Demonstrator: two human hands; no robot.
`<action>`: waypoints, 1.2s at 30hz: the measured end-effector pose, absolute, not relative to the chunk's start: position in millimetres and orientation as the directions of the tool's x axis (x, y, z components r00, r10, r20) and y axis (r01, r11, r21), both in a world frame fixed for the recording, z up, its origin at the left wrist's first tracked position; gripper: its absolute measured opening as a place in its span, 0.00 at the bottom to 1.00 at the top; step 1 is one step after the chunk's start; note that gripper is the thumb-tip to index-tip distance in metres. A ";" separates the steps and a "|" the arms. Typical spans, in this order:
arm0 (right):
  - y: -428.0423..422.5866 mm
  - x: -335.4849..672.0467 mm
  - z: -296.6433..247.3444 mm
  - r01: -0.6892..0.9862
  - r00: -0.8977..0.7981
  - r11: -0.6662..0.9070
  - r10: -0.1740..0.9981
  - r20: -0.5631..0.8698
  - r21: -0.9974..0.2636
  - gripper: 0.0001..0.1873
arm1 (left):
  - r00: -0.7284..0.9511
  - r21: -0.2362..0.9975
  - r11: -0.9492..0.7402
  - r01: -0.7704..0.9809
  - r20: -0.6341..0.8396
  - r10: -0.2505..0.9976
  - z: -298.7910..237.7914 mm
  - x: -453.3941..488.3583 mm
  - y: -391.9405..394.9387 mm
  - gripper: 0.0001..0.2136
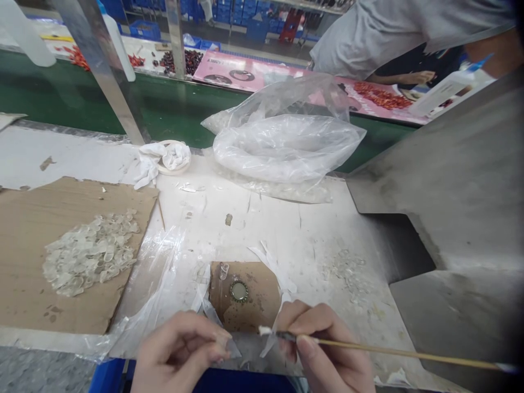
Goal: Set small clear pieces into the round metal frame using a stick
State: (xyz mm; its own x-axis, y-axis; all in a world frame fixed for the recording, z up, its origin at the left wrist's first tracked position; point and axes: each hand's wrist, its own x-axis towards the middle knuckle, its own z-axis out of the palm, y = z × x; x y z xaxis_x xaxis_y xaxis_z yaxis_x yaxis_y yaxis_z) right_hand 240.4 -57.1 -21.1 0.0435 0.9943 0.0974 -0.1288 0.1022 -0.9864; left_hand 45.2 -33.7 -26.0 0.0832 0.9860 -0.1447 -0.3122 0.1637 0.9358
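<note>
- Clear plastic bag (286, 144), crumpled and lying at the back of the white worktable (286, 229), holds pale contents that cannot be made out through the film.
- Brown cardboard sheet (24, 240) on the left of the table carries a loose heap of small clear plastic pieces (88, 254).
- A smaller cardboard patch (254, 305) near the front edge bears a round metal cap (239, 291) and, just beside it, one clear piece (224, 270).
- A roll of white tape with a rag (170, 157) draped over it sits behind the large cardboard.
- The left hand (180, 352) is low at the front edge, fingers curled, thumb and forefinger pinched on a small clear piece (227, 344).
- The right hand (323, 349) is closed around a thin wooden stick (393, 352), gripped near its tip between thumb and fingers.
- The stick lies nearly level, its long axis running left to right; its white-tipped end (264, 330) points left toward the left hand, close to the pinched piece, and the shaft trails off to the right edge.
- A co-worker's grey sleeve (388, 33) shows beyond the green conveyor belt (61, 98).
</note>
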 end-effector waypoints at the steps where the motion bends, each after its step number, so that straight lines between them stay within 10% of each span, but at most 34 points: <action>1: -55.4 243.0 -25.7 -0.053 0.087 0.113 0.990 0.109 -0.992 0.08 | 0.122 0.822 0.338 -0.458 -0.319 0.940 -25.2 49.6 -32.8 0.06; 5: -49.5 248.4 -43.6 0.344 0.066 0.162 0.978 0.197 -0.925 0.09 | 0.458 0.299 0.690 -0.660 -0.567 0.684 -23.9 59.3 -24.3 0.12; 9: -49.2 247.0 -53.8 0.505 -0.067 0.191 0.981 0.183 -0.842 0.10 | 0.596 0.130 0.761 -0.635 -0.545 0.590 -26.5 59.6 -21.4 0.10; 16: -47.8 244.1 -55.9 0.418 -0.001 0.153 0.986 0.168 -0.895 0.09 | 0.643 0.107 0.768 -0.632 -0.482 0.596 -27.4 60.8 -24.2 0.09; 25: -61.1 220.9 -16.7 -0.318 0.143 0.004 0.989 -0.044 -0.948 0.05 | 0.615 0.182 0.761 -0.623 -0.487 0.620 -30.4 64.3 -28.3 0.10; 36: -60.7 220.7 -14.1 -0.307 0.087 -0.039 0.994 -0.069 -0.951 0.06 | 0.619 0.218 0.764 -0.607 -0.474 0.626 -28.2 65.2 -28.9 0.12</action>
